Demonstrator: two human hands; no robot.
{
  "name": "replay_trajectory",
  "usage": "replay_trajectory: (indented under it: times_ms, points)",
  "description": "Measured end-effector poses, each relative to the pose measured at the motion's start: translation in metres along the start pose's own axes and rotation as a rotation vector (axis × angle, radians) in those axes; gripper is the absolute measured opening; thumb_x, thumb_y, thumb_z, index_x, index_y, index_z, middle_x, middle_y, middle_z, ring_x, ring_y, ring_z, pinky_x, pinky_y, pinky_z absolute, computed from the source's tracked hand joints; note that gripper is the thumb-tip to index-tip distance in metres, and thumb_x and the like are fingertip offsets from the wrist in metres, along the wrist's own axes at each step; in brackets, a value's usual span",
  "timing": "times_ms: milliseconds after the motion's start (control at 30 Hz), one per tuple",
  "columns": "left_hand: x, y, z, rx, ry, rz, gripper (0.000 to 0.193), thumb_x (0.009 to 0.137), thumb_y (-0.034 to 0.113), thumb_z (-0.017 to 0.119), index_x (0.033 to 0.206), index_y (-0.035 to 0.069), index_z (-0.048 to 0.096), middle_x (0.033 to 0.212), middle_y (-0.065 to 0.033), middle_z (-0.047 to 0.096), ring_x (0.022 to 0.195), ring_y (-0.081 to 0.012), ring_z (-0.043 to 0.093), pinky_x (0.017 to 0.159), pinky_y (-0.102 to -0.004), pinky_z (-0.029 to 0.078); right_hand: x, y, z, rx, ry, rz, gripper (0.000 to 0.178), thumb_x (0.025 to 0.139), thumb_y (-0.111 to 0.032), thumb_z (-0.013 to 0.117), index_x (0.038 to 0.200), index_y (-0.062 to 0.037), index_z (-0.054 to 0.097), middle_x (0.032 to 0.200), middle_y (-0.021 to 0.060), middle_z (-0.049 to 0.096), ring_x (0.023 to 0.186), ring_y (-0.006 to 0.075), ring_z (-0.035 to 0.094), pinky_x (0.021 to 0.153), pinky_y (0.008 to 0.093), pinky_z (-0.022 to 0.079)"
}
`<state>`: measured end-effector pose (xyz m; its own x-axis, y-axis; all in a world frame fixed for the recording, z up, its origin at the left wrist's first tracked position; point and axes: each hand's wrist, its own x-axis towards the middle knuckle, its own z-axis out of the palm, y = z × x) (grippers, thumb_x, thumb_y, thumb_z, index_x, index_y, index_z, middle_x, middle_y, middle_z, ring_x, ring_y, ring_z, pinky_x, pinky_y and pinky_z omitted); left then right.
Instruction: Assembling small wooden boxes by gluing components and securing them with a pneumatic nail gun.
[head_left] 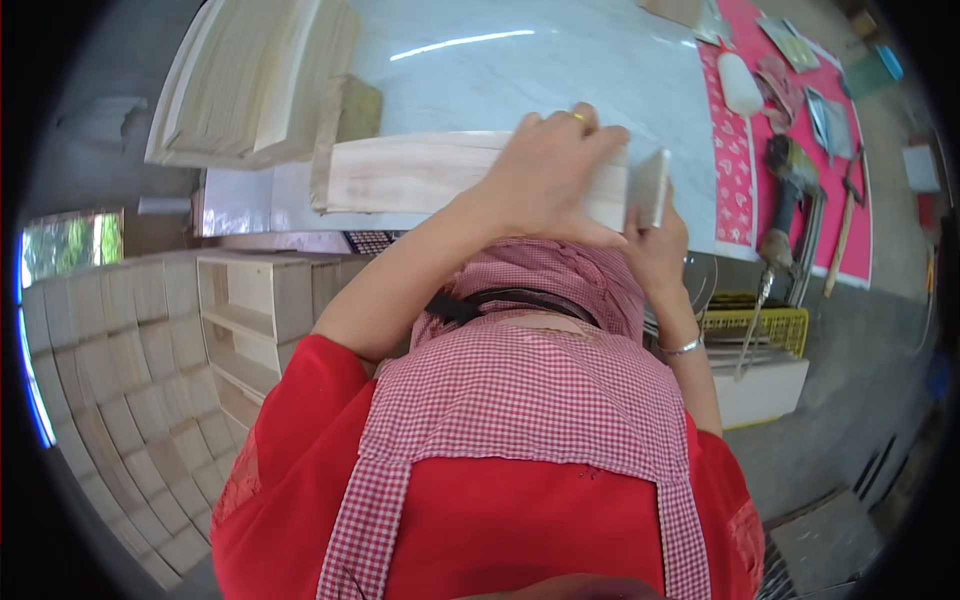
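Note:
A long pale wooden board (415, 172) lies along the near edge of the table. My left hand (552, 180) reaches across its right part, thumb on the near side and fingers on the far side, gripping it. Just past the board's right end, my right hand (660, 250) holds a small flat pale piece (652, 188) upright on its edge. That piece is slightly blurred, and I cannot tell its kind. Most of my right fingers are hidden behind it. The board's left end meets a rough wooden block (350, 108).
Stacked wooden panels (255, 85) stand at the back left. On a pink cloth (735, 180) at right lie a white squeeze bottle (740, 82), a power drill (785, 190) and a hammer (845, 210). A yellow basket (765, 328) and wooden shelf units (240, 310) are below.

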<state>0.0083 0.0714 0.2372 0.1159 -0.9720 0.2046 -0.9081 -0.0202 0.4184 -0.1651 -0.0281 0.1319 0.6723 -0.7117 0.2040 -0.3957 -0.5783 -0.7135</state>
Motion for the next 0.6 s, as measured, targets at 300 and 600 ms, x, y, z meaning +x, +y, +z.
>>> replay_trajectory:
  times_ms: [300,600]
  points:
    - [0.009,-0.003,-0.007,-0.019,0.012,0.015,0.086,0.055,0.046,0.087,0.125,0.005,0.057,0.11,-0.0153,0.056,0.1,-0.0322,0.056,0.086,-0.0417,0.042,0.004,-0.018,0.013,0.096,-0.033,-0.086,0.082,0.076,-0.006,0.069,0.149,-0.0014,0.031,0.105,0.0226,0.066,0.082,0.0397,0.067,0.066,0.0462,0.054]
    - [0.016,-0.002,-0.007,-0.006,-0.05,-0.009,0.087,0.053,0.042,0.086,0.125,0.005,0.055,0.114,-0.0114,0.057,0.102,-0.0317,0.056,0.086,-0.0411,0.042,0.004,-0.02,0.018,0.069,-0.077,-0.07,0.086,0.076,-0.009,0.071,0.15,-0.0016,0.028,0.105,0.0214,0.066,0.079,0.0407,0.067,0.064,0.0469,0.053]
